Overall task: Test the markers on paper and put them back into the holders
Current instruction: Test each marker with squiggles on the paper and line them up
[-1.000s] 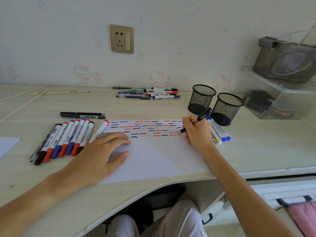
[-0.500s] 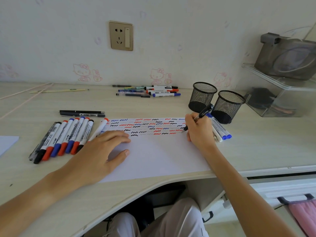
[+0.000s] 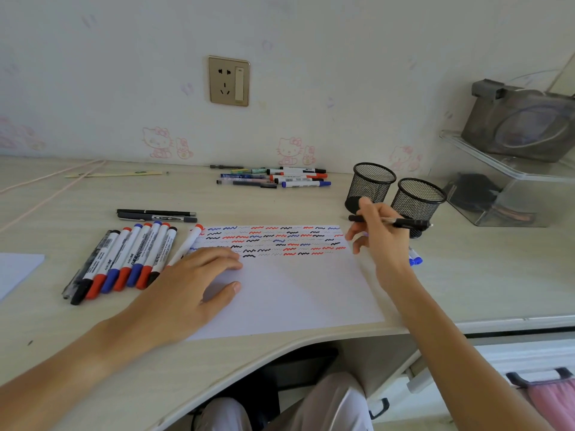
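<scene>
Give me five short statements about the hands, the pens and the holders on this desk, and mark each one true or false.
1. The right hand holds a black pen. True.
2. The left hand grips a red marker. False: it lies flat on the paper.
3. Two mesh holders stand on the desk. True.
4. The paper is blank. False: squiggles cover its top.
5. The pen tip is on the paper. False: the pen is lifted, roughly level.
</scene>
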